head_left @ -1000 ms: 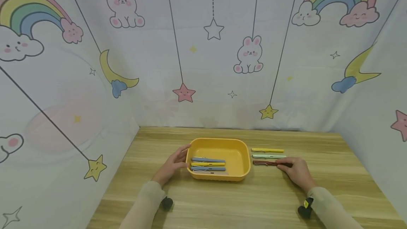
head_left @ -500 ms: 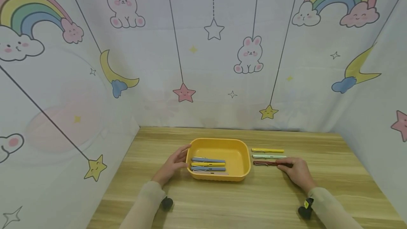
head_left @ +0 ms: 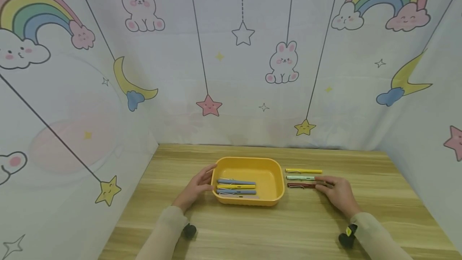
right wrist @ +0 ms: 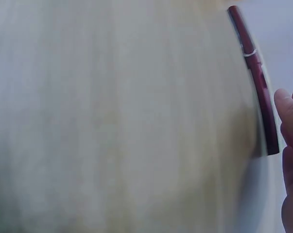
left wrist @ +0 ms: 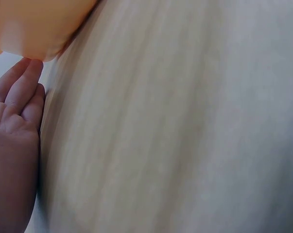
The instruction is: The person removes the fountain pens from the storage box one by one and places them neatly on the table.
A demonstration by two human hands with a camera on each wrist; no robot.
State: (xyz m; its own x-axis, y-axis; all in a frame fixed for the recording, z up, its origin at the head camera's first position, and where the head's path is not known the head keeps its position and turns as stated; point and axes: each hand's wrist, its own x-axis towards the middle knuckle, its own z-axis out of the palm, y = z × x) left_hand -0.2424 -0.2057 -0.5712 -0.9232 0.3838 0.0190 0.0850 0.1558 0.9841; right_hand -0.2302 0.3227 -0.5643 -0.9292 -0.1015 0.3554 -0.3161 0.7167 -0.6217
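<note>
A yellow tray (head_left: pixel 249 203) stands on the wooden table, with several pens inside; one is a yellow pen (head_left: pixel 236 186). My left hand (head_left: pixel 195 187) touches the tray's left end with fairly straight fingers, also seen in the left wrist view against the tray wall (left wrist: pixel 34 29). To the right lie a yellow pen (head_left: pixel 303 171), a light green pen (head_left: pixel 299 178) and a dark red pen (head_left: pixel 299 185). My right hand (head_left: pixel 339 193) is over the right ends of the green and red pens, thumb and fingers parted. In the right wrist view, the thumb appears apart from the red pen (right wrist: pixel 253 73).
The wooden table (head_left: pixel 252 232) meets a pale cloth backdrop (head_left: pixel 231 127) printed with rabbits, stars and rainbows at the back and both sides. A dark round object (head_left: pixel 189 231) sits by the left sleeve, and another (head_left: pixel 347 240) by the right wrist.
My right fingers have let go of the dark red pen's end and spread toward the light green pen. The left hand and the tray stay as they were.
</note>
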